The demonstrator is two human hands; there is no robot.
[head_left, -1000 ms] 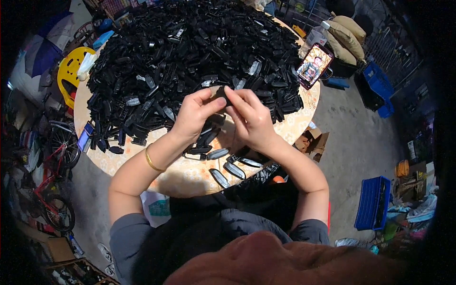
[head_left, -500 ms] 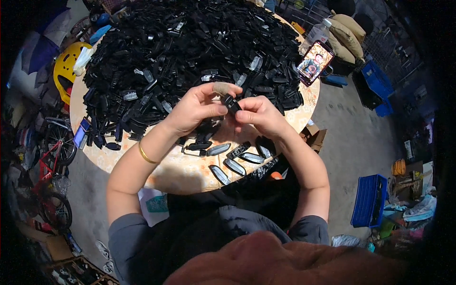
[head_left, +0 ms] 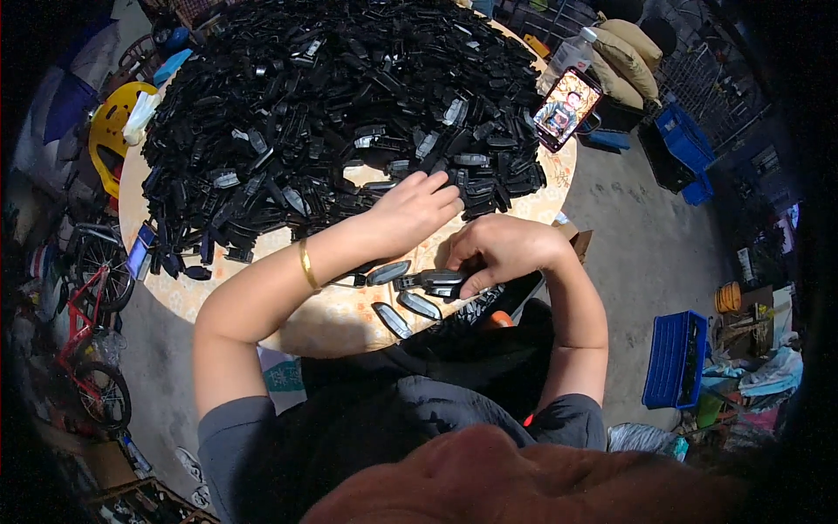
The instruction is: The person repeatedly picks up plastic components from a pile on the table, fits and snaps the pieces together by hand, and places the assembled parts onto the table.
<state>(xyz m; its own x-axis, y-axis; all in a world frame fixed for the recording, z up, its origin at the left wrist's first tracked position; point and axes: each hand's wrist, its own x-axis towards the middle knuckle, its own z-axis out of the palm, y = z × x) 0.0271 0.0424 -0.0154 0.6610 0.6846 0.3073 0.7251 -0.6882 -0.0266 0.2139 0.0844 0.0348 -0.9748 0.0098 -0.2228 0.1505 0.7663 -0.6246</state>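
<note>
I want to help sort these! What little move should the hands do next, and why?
Probably close the left hand on one black piece at the edge of the big black pile. Its fingers already touch there, while the right hand sets an assembled piece beside the finished ones.

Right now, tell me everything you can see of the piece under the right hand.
The black piece is a flat, elongated part, plastic by its look, with a lighter grey face. It lies flat near the front edge of the round table, long axis running left to right. The right hand presses on its right end. Similar grey-faced pieces lie just beside it.
</note>
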